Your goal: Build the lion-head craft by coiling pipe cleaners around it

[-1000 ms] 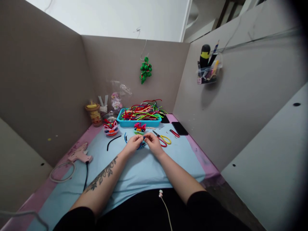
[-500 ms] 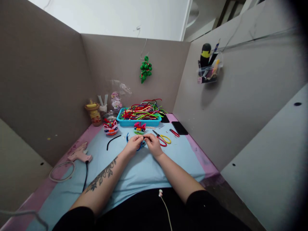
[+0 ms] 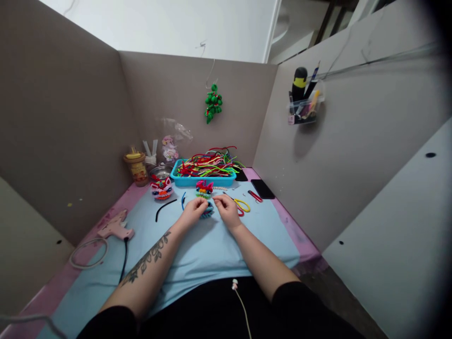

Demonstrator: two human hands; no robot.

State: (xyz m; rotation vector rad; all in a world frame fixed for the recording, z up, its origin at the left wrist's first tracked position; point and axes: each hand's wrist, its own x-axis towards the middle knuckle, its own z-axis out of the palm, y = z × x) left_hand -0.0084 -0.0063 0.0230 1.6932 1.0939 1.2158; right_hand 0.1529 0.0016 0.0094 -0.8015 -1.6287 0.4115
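My left hand (image 3: 194, 211) is closed in a pinch beside a blue fuzzy piece (image 3: 207, 210) on the table. Whatever its fingertips hold is too small to name. A short gap to the right, my right hand (image 3: 228, 212) also has thumb and fingers pressed together, with their contents hidden. Just beyond the hands stands a pink, orange and green animal head (image 3: 204, 188) made of fuzzy stems. Scissors with red and yellow handles (image 3: 243, 205) lie right of my right hand, partly covered by it. A short blue stem (image 3: 183, 201) and a curved black stem (image 3: 165, 209) lie to the left.
A blue tray (image 3: 205, 181) heaped with colourful stems stands at the back. Left are a red-and-white animal head (image 3: 161, 189), a cup (image 3: 137, 168) and a pink glue gun (image 3: 116, 227) with its cord. A red cutter (image 3: 255, 196) and a phone (image 3: 262, 189) lie right.
My hands were together around a small dark piece; now they are apart, the right one slightly to the right. More of the blue fuzzy piece shows between them.
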